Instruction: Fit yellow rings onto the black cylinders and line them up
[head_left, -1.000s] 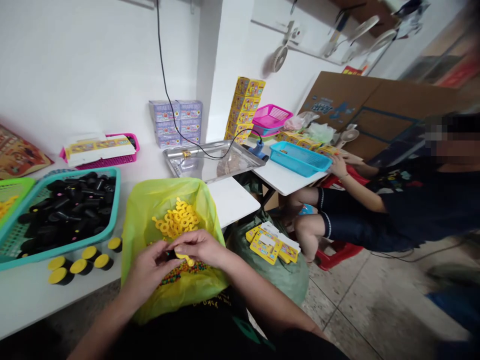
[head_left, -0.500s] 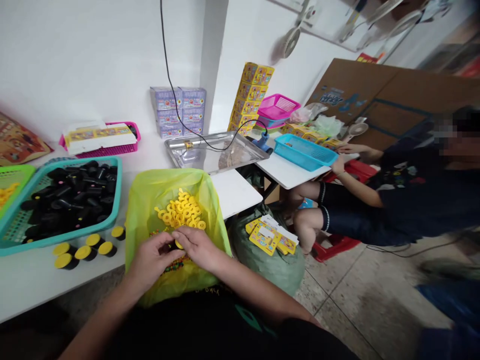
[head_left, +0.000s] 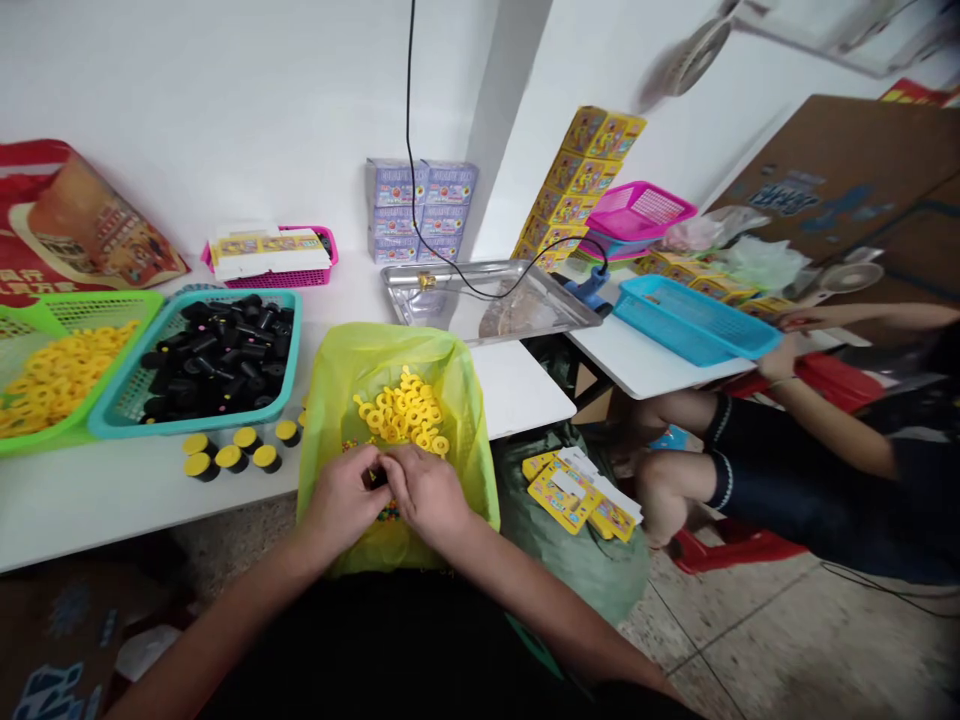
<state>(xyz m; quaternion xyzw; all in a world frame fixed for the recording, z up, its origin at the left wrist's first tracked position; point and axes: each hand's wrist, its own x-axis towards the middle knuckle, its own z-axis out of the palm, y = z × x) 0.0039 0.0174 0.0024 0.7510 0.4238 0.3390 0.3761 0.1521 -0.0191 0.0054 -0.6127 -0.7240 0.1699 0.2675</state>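
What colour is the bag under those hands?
The bag is yellow-green, best seen in the head view.

Soft indoor light brightens the white wall [head_left: 247,110] and tabletop [head_left: 517,385], glinting off the metal tray [head_left: 465,318], while shadow dims the cardboard box [head_left: 45,620]. The upper-right fan [head_left: 697,58] looks stretched and soft; darkness between the fingers [head_left: 409,468] perhaps hides detail.

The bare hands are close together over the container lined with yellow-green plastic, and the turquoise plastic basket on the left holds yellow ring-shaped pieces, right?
Not quite: the head view shows the turquoise plastic basket holding black plastic cylindrical parts. The bare left hand and bare right hand are close together over the container lined with yellow-green plastic.
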